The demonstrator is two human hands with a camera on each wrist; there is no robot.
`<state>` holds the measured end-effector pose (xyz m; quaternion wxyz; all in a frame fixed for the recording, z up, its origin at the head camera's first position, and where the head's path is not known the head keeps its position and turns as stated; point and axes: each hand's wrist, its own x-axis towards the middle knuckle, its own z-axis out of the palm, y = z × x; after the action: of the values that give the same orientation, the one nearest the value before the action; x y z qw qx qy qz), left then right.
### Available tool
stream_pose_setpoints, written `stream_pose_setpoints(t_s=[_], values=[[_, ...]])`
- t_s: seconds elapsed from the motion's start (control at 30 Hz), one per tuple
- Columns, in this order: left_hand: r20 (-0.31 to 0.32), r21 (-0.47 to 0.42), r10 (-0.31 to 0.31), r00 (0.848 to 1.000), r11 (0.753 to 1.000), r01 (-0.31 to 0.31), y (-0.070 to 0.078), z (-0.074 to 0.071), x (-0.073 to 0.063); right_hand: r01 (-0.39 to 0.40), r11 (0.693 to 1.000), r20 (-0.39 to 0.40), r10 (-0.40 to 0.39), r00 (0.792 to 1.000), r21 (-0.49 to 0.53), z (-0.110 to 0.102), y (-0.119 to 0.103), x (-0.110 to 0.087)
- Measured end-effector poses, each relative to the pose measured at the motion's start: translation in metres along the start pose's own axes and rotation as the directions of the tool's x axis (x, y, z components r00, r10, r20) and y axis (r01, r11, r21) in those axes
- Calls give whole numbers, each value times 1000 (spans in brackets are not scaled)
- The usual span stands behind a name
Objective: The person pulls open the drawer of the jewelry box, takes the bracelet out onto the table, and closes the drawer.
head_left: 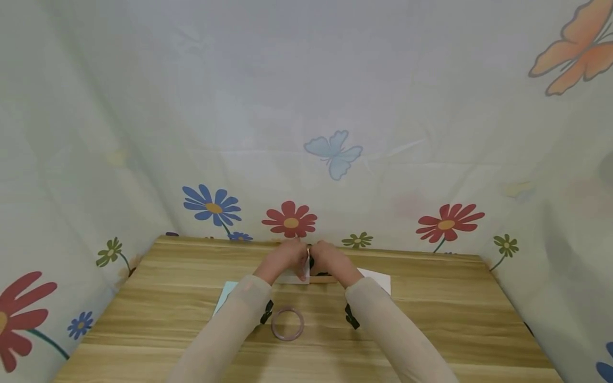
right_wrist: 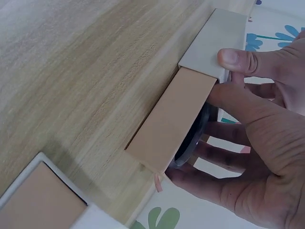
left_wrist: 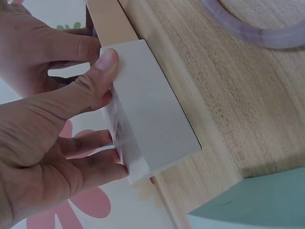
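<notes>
Near the table's far edge, my left hand (head_left: 289,257) grips a white box sleeve (left_wrist: 152,105), thumb on its top face and fingers along its side. A tan drawer (right_wrist: 167,119) sticks out of the sleeve's right end, its open side facing the wall. Inside the drawer sits a dark, glossy bangle (right_wrist: 189,143), seen edge-on and partly hidden. My right hand (head_left: 332,261) holds this bangle at the drawer's open side, its thumb tucked by the sleeve's mouth and fingers along the bangle's outer side. A ribbon tab (right_wrist: 158,183) pokes out at the drawer's end.
A lavender bangle (head_left: 288,339) lies on the wooden table (head_left: 431,330) between my forearms. To the left is a pale teal box (left_wrist: 257,200), partly behind my sleeve. At the right lies another white box with a tan inside (right_wrist: 38,200). Flowered cloth hangs behind the table.
</notes>
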<state>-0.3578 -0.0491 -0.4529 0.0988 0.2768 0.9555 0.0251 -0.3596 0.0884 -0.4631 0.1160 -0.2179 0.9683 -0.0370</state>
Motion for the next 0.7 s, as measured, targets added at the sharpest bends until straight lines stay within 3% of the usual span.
stream_pose_setpoints(t_s=[0.23,0.43,0.7], values=[[10,-18,-43,999,999,43,-1,0,3,-33,997,-3,33,999,64,-2,-1,-3],[1,-70,-64,998,996,64,-1,1,3,-32,999,-23,33,999,29,-1,-1,-5],[-20,-96,-45,999,995,42,-2,1,0,-26,999,-56,25,998,-24,0,-1,-5]])
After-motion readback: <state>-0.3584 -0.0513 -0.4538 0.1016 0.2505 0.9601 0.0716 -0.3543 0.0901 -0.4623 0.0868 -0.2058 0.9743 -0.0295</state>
